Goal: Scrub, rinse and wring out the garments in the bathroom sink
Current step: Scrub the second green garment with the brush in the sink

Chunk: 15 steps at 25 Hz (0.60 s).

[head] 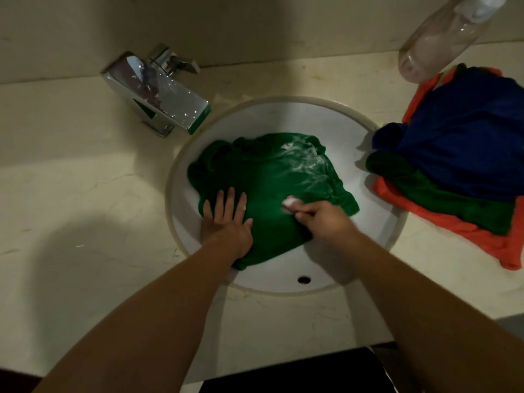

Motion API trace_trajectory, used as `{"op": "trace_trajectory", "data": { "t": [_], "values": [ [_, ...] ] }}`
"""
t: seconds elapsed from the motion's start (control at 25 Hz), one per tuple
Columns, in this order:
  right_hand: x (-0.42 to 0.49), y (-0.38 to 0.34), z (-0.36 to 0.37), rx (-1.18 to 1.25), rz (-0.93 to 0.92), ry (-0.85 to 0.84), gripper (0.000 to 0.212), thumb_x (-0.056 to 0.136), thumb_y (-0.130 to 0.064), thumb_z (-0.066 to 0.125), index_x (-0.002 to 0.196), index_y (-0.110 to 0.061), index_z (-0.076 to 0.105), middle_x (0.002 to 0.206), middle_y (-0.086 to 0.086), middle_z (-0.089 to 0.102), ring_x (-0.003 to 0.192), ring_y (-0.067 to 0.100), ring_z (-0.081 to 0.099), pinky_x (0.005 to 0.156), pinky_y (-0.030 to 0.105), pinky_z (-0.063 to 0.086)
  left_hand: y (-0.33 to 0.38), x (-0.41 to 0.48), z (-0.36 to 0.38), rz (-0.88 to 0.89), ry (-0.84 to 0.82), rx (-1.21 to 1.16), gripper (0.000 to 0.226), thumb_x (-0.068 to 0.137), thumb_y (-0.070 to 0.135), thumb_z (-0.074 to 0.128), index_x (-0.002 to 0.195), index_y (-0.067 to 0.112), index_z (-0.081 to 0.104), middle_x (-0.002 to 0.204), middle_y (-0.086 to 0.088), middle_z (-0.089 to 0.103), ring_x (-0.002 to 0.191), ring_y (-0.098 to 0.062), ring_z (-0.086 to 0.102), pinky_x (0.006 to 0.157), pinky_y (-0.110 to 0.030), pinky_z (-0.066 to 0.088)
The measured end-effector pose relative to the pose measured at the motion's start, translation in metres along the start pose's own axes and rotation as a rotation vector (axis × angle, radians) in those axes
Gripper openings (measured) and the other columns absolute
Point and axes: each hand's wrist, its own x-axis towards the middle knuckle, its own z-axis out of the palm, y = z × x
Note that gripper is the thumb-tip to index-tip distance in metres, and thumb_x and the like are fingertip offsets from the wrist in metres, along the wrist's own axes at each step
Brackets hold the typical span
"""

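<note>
I have the scrub step in front of me: the dark green cloth garment [269, 177] lies spread across the bowl of the round white ceramic sink [283, 114], with a streak of white suds [306, 161] on its far right part. The left hand [229, 219] lies flat, fingers straight and spread, pinning the near left edge of the garment. The right hand [317, 219] is curled around a small pale bar of soap [289, 202], which it presses onto the cloth near the middle. By my reckoning only part of the fabric is lathered, so the next move calls for working the bar across the dry-looking left half while the flat hand keeps the cloth from bunching. Rinsing and wringing are not yet done. The square chrome tap [158, 95] sits up left on the cream marble-look table [85, 165]; I cannot tell whether it runs. On the right, a heap of blue, green and orange garments [459, 154] sits just beside the sink's edge and could slide in. A clear plastic bottle [436, 43] stands behind that heap, well clear of both hands.
</note>
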Motion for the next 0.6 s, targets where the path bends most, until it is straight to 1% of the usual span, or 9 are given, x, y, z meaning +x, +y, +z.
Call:
{"op": "trace_trajectory", "data": {
  "t": [0.04,0.12,0.28,0.32,0.36,0.4,0.44,0.52,0.6],
  "values": [
    [0.005,0.010,-0.019,-0.024,0.076,0.032,0.030,0.101,-0.034,0.062,0.130,-0.039,0.068,0.127,0.007,0.070,0.107,0.029,0.066,0.102,0.038,0.050,-0.001,0.000,0.000,0.002,-0.004,-0.005,0.064,0.106,0.048,0.007,0.157,0.024,-0.024,0.165,-0.005,-0.027,0.153,-0.028,-0.020,0.122,-0.055,-0.008],
    [0.009,0.011,-0.030,-0.012,0.106,0.090,0.032,0.102,-0.036,0.061,0.133,-0.037,0.067,0.129,0.010,0.069,0.109,0.031,0.065,0.100,0.038,0.049,-0.001,-0.001,0.002,-0.004,-0.003,-0.012,0.064,0.106,0.047,0.007,0.157,0.024,-0.024,0.165,-0.006,-0.027,0.153,-0.029,-0.020,0.121,-0.055,-0.009],
    [-0.020,-0.032,0.040,0.219,-0.045,-0.080,0.028,0.101,-0.032,0.063,0.127,-0.039,0.070,0.119,-0.001,0.074,0.101,0.019,0.069,0.093,0.033,0.056,0.001,0.001,0.004,-0.002,-0.001,-0.019,0.065,0.106,0.048,0.009,0.157,0.025,-0.025,0.166,-0.005,-0.027,0.153,-0.029,-0.019,0.121,-0.055,-0.008],
    [-0.020,-0.027,0.040,0.274,-0.041,-0.034,0.027,0.101,-0.030,0.063,0.124,-0.040,0.072,0.117,-0.002,0.074,0.099,0.017,0.069,0.092,0.035,0.057,-0.001,0.002,0.003,-0.001,0.008,-0.023,0.065,0.106,0.049,0.009,0.156,0.025,-0.025,0.166,-0.005,-0.027,0.153,-0.029,-0.019,0.122,-0.055,-0.007],
    [-0.015,-0.017,0.026,0.289,0.021,0.031,0.026,0.102,-0.030,0.062,0.123,-0.039,0.072,0.115,-0.001,0.072,0.097,0.017,0.068,0.091,0.036,0.057,-0.003,0.003,0.003,0.002,0.015,-0.021,0.065,0.106,0.049,0.008,0.156,0.024,-0.025,0.166,-0.005,-0.027,0.154,-0.029,-0.019,0.122,-0.054,-0.006],
    [-0.006,-0.003,0.006,0.275,0.073,0.111,0.025,0.102,-0.031,0.061,0.124,-0.038,0.071,0.116,0.000,0.071,0.098,0.019,0.067,0.091,0.037,0.055,-0.004,0.003,0.001,0.004,0.004,-0.019,0.065,0.106,0.049,0.008,0.156,0.024,-0.026,0.165,-0.006,-0.027,0.153,-0.029,-0.019,0.122,-0.054,-0.006],
    [0.001,0.013,-0.017,0.208,0.109,0.142,0.027,0.102,-0.033,0.061,0.127,-0.036,0.070,0.121,0.003,0.070,0.101,0.022,0.066,0.092,0.038,0.053,-0.005,0.001,-0.002,0.007,-0.028,-0.009,0.065,0.106,0.049,0.008,0.156,0.023,-0.025,0.165,-0.006,-0.027,0.153,-0.030,-0.019,0.122,-0.055,-0.007],
    [0.010,0.029,-0.044,0.034,0.090,0.182,0.033,0.102,-0.037,0.059,0.134,-0.035,0.066,0.127,0.008,0.070,0.106,0.028,0.066,0.097,0.040,0.051,0.002,-0.006,-0.008,0.016,-0.061,0.029,0.066,0.106,0.048,0.010,0.159,0.019,-0.016,0.167,-0.011,-0.019,0.154,-0.034,-0.014,0.121,-0.056,-0.008],
    [0.014,0.012,-0.033,-0.039,-0.048,0.213,0.033,0.103,-0.041,0.055,0.135,-0.039,0.064,0.123,0.010,0.071,0.105,0.032,0.066,0.093,0.035,0.052,0.010,-0.003,-0.026,0.032,0.021,0.028,0.062,0.107,0.046,0.017,0.159,0.014,0.012,0.166,-0.017,0.008,0.152,-0.037,0.007,0.123,-0.056,-0.002]
  ]
}}
